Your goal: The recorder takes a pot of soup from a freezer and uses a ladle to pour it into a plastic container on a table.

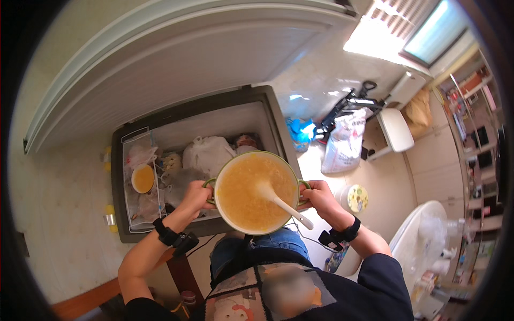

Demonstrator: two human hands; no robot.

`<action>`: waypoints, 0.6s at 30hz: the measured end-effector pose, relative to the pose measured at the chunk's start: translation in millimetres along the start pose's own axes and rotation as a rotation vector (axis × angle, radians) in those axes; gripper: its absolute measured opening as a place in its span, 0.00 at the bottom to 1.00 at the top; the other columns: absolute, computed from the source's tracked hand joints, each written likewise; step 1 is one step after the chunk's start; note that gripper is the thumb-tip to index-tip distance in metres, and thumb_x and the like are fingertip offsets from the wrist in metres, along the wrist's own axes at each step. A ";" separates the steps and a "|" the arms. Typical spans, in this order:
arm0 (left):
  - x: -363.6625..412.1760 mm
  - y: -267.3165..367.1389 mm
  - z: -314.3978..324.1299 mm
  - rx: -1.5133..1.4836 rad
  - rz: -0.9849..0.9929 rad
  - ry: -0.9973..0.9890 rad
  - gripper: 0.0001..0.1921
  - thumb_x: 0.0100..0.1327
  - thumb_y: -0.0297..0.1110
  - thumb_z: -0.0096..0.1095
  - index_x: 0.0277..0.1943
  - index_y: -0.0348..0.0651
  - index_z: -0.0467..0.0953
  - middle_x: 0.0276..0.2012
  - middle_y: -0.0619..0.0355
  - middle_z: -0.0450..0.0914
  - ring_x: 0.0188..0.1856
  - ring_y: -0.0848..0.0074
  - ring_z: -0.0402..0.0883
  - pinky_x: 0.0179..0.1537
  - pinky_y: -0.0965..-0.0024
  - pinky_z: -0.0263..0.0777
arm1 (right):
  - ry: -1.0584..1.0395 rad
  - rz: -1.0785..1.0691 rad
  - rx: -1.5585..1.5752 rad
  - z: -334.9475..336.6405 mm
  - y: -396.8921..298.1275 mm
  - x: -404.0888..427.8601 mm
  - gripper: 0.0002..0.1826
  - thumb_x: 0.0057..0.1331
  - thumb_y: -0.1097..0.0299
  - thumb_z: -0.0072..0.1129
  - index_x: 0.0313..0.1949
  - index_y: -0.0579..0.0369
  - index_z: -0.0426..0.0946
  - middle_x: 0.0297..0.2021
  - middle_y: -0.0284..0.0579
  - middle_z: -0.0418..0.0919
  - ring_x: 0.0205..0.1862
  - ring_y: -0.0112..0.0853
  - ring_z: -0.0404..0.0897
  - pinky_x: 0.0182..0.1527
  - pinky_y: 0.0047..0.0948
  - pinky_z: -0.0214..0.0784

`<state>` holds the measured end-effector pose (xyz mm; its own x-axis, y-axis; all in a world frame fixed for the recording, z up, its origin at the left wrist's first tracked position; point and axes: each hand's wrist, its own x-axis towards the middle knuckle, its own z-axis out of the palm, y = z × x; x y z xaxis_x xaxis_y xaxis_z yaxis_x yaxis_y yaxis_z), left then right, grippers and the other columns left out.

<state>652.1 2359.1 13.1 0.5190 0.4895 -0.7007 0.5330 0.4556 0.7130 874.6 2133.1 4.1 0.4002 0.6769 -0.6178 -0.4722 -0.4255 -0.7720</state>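
Between my hands is a round white pot (237, 192) with a green rim, filled with yellow-orange soup. My left hand (197, 197) grips its left loop handle, and my right hand (319, 196) grips the right one. A white ladle or spoon (290, 210) rests in the soup, its handle leaning over the rim at the lower right. The pot is held over the near right part of an open chest freezer (120, 200). Inside the freezer, at the left, a small bowl of yellow-orange food (143, 179) sits in a white wire basket (128, 214). A white plastic bag (207, 154) lies farther back.
The raised freezer lid (180, 60) stands behind the opening. Right of the freezer are a blue bag (300, 132), a white printed sack (346, 140), a white chair (395, 128) and a round container with a patterned lid (357, 198). A white table (417, 224) holds plastic bags at the lower right.
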 end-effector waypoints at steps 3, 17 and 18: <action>-7.4 1.8 13.3 0.089 -0.031 -0.096 0.06 0.54 0.16 0.41 0.26 0.32 0.66 0.30 0.49 0.74 0.35 0.64 0.81 0.36 0.59 0.82 | 0.094 0.031 0.075 -6.1 13.2 -41.2 0.07 0.55 0.83 0.43 0.31 0.67 0.71 0.30 0.48 0.75 0.29 0.35 0.77 0.32 0.36 0.79; -47.4 -42.8 129.3 0.508 -0.045 -0.652 0.05 0.50 0.17 0.42 0.24 0.35 0.65 0.26 0.53 0.73 0.29 0.68 0.80 0.30 0.64 0.81 | 0.553 -0.053 0.563 -0.9 174.9 -238.9 0.11 0.57 0.84 0.41 0.35 0.70 0.75 0.32 0.52 0.78 0.30 0.38 0.81 0.30 0.35 0.80; -48.4 -46.5 141.6 0.546 -0.033 -0.698 0.05 0.50 0.17 0.42 0.24 0.35 0.65 0.26 0.53 0.73 0.29 0.68 0.80 0.30 0.64 0.81 | 0.616 -0.053 0.599 3.1 185.9 -251.1 0.12 0.56 0.84 0.40 0.35 0.69 0.75 0.31 0.53 0.78 0.31 0.38 0.81 0.30 0.34 0.80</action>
<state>696.8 2209.0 10.4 0.6918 -0.1642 -0.7032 0.7070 -0.0441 0.7058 683.9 1885.8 16.1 0.7066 0.1666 -0.6877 -0.7062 0.1033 -0.7005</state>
